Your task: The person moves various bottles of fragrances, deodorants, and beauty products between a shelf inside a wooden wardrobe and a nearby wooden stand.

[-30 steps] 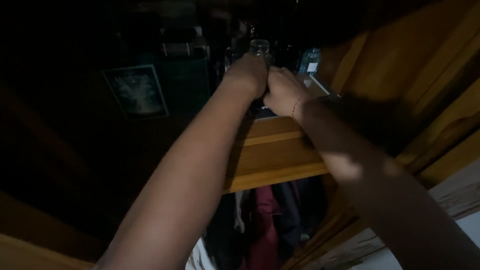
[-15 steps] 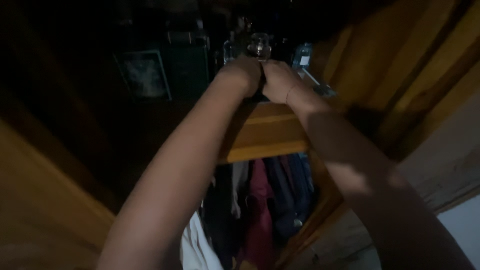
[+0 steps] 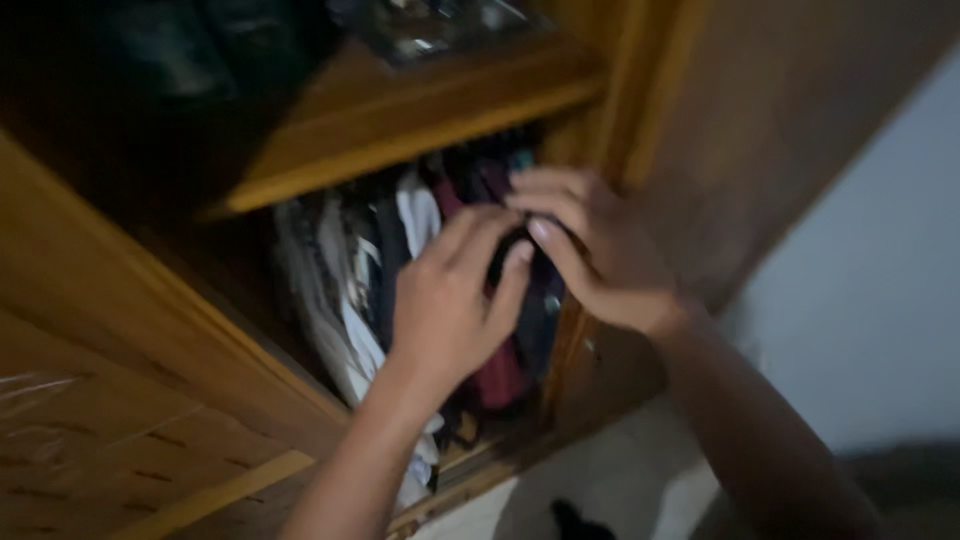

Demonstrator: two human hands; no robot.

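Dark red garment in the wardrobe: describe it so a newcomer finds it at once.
Start at the wooden shelf in the open wardrobe; a row of hanging clothes sits packed below it. The dark red garment hangs toward the right end, just below the left hand and beside the right hand. It is the only red piece among white, striped and dark ones.

Home: wooden wardrobe, hanging clothes

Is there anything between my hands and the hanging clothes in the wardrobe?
Nothing visible. The left hand and right hand are already at the hanging clothes, fingers among the dark garments below the wooden shelf.
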